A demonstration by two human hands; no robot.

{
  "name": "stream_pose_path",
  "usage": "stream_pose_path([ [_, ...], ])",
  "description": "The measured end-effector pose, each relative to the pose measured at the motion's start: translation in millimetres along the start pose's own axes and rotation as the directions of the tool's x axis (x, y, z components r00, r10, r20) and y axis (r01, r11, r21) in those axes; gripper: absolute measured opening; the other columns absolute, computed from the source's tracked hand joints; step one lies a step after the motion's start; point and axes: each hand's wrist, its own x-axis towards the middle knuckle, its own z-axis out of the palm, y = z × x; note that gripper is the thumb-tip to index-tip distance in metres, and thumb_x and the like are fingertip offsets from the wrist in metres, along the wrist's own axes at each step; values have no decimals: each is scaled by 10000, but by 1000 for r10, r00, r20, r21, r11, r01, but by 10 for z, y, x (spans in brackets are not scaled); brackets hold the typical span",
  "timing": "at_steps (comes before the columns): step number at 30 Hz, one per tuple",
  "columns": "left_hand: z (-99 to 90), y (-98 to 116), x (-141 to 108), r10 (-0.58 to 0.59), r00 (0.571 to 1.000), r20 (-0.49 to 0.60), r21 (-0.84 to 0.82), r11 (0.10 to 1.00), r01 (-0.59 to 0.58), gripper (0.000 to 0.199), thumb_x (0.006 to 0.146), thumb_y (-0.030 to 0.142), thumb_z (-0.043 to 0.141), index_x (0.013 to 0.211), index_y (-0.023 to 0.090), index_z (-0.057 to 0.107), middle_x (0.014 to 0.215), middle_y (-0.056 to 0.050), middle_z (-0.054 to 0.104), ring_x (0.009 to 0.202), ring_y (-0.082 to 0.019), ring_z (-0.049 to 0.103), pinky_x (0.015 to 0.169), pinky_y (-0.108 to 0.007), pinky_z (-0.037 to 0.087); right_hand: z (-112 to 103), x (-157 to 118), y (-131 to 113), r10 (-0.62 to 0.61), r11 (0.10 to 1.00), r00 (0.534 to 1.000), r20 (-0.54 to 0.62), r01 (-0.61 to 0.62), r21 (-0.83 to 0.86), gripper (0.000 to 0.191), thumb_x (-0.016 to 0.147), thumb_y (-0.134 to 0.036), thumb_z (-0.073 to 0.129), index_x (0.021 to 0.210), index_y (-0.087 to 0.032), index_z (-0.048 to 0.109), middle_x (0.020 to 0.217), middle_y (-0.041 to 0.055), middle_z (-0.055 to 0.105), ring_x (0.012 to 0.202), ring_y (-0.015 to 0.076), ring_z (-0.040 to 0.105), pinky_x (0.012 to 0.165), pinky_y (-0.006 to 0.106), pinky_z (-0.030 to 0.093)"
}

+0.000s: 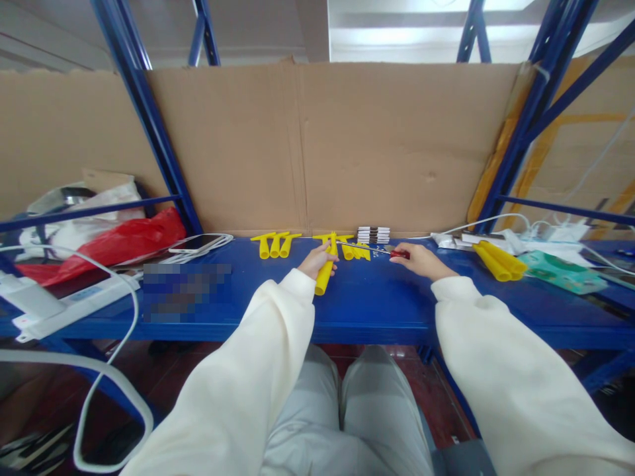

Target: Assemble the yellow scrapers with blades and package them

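My left hand (316,260) is closed around a yellow T-shaped plastic tube (324,280), its round open end tilted down towards me. My right hand (421,260) grips a screwdriver (399,254) by its red handle. The long metal shaft points left, and its tip meets or nearly meets the upper part of the yellow tube; contact is too small to tell. Behind the left hand lie several smaller yellow pieces (358,252). Three more yellow T-shaped tubes (274,246) lie side by side further left.
A stack of white-and-black items (373,235) stands by the cardboard wall (387,145). At right, yellow tubes (499,262) lie by a green packet (565,271). A phone (192,243), white power strip (79,307), cables and red bag (119,244) occupy the left of the blue table (372,304).
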Motion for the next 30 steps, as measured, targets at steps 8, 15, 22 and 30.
stream_pose_path([
  [8,9,1,-8,-2,1000,19,15,1000,2,805,824,4,482,1555,249,249,715,7,588,460,-98,512,420,-190,421,-7,-12,-14,70,997,996,-47,-71,-24,157,777,-308,670,760,-232,534,742,26,696,646,182,618,574,263,400],
  [15,31,24,-51,-5,1000,2,23,1000,5,801,840,-2,469,1562,246,225,719,13,573,460,-83,499,418,-176,412,40,6,40,-80,983,996,49,71,167,183,829,-369,571,736,-212,578,729,47,686,674,193,613,627,291,444],
  [22,47,24,-68,-4,1000,-10,15,1000,4,806,849,-20,454,1570,250,211,722,13,576,435,-73,486,398,-175,402,59,5,40,25,994,999,-27,-22,109,207,730,-321,710,803,-232,537,745,16,693,627,174,604,583,261,428],
  [30,48,8,-46,3,1000,-13,17,1000,-2,805,825,-18,470,1557,230,246,713,13,587,441,-82,493,411,-181,407,17,-4,43,-63,998,997,-50,62,-23,177,861,-379,588,863,-221,669,832,65,738,740,211,658,656,290,464],
])
